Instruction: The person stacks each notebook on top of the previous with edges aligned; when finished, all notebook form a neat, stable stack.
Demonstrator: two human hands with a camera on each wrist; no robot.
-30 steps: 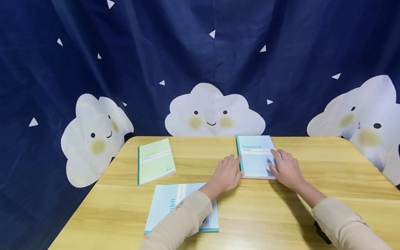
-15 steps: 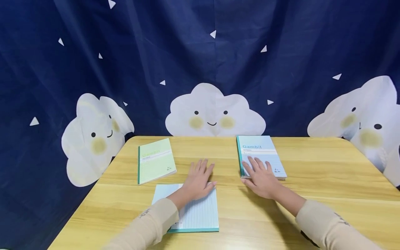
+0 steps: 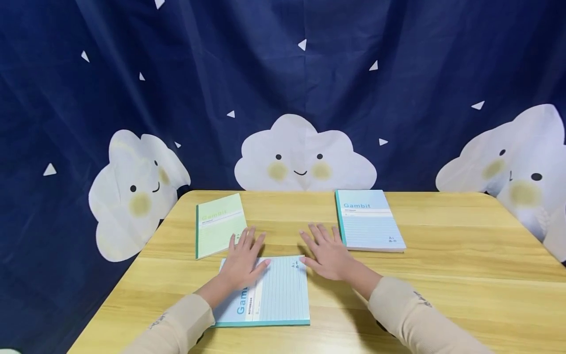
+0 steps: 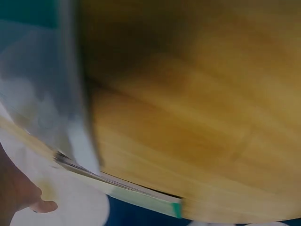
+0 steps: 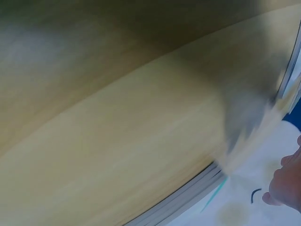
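Note:
A light blue Gambit notebook [image 3: 285, 292] with a teal spine lies sideways at the table's front. My left hand [image 3: 240, 265], fingers spread, overlaps its far left part in the head view, the fingertips over the lower right corner of a green notebook [image 3: 217, 226]. My right hand [image 3: 328, 255], likewise spread, has its thumb at the front notebook's far right corner and its fingertips just left of a blue notebook stack [image 3: 369, 226] at the back. Neither hand grips anything. In the right wrist view, stacked page edges [image 5: 181, 200] show below the right hand [image 5: 286, 183].
The wooden table [image 3: 460, 246] extends to the right of the notebooks. A dark blue curtain [image 3: 265, 64] with smiling clouds hangs right behind the far edge. Black straps show beneath both sleeves [image 3: 402, 307].
Both hands have moved left: the left from beside the back right stack to above the front notebook and the green one's corner, the right off the stack toward the front notebook.

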